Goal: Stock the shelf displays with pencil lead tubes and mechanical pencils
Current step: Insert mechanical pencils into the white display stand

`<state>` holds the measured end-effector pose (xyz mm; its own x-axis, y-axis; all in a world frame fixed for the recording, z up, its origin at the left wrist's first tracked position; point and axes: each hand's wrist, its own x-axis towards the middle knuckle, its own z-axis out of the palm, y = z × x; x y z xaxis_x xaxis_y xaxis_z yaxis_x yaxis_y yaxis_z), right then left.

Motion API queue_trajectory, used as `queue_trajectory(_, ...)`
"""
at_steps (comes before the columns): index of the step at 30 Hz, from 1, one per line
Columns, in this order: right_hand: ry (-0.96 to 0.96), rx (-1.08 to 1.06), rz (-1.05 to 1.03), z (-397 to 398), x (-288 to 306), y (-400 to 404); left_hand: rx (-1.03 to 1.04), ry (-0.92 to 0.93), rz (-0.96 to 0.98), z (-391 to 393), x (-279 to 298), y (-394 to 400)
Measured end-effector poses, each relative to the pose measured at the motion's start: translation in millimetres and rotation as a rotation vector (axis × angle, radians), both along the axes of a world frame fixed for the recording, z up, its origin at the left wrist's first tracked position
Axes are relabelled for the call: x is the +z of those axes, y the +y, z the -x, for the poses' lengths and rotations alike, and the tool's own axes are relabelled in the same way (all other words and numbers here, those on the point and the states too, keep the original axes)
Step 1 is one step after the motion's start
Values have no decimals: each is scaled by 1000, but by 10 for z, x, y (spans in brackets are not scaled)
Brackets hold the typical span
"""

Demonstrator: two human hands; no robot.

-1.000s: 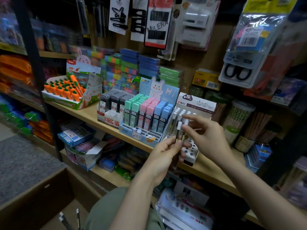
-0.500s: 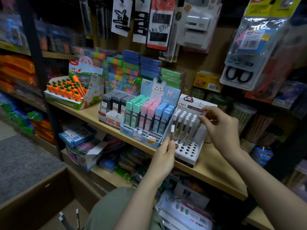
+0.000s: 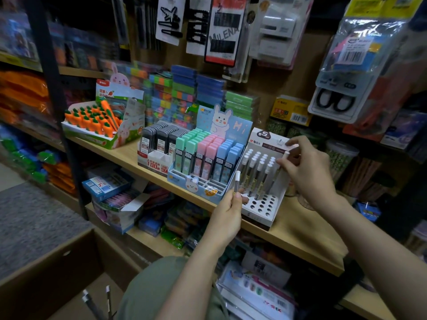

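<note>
White-capped pencil [image 3: 236, 182] upright, pinched in left hand [image 3: 227, 217] grip, at front left corner of white holed display box [image 3: 261, 207] on shelf [image 3: 298, 229]. Right hand [image 3: 305, 168] grip pinches another capped pencil [image 3: 284, 158] over box's back right. Pastel lead tubes [image 3: 205, 155] just left; front holes free.

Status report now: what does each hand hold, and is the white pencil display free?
Left hand grips one pencil upright. Right hand pinches a white-capped pencil above the display. Front holes open, nothing blocking.

Wooden shelf [image 3: 295, 229] carries four cardboard display boxes [image 3: 258, 213].
</note>
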<state>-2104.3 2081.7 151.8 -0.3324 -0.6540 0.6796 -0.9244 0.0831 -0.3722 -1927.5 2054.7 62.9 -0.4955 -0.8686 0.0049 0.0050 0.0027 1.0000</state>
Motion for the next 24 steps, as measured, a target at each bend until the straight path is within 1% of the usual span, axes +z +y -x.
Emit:
queue_trajectory(3, 20, 9, -36, -28, -62, -16, 13, 3, 18, -2, 2, -4)
queue_trajectory(6, 63, 36, 9, -33, -111, 31, 2, 16, 15, -10, -9, -6)
queue_trajectory(8, 70, 17, 25, -38, -110, 42, -20, 34, 1, -7, -17, -17)
queue_trajectory(12, 63, -52, -90, -67, -73, 21, -54, 97, -32, -23, -42, -27)
queue_trajectory(14, 65, -55, -113, -69, -39, 42, -59, 126, -13, -47, -21, -14)
queue_trajectory(17, 143, -78, -182, -71, 1, 94, -59, 209, -28, -77, 36, 17)
queue_trajectory(19, 164, -39, -97, -95, 22, 158, -93, 275, -39, -96, 69, 46)
queue_trajectory(21, 70, 83, -5, -180, 30, 255, -130, 326, -26, -111, 90, 72)
queue_trajectory(24, -153, 321, -103, -358, 3, 369, -166, 336, -11, -99, 108, 102)
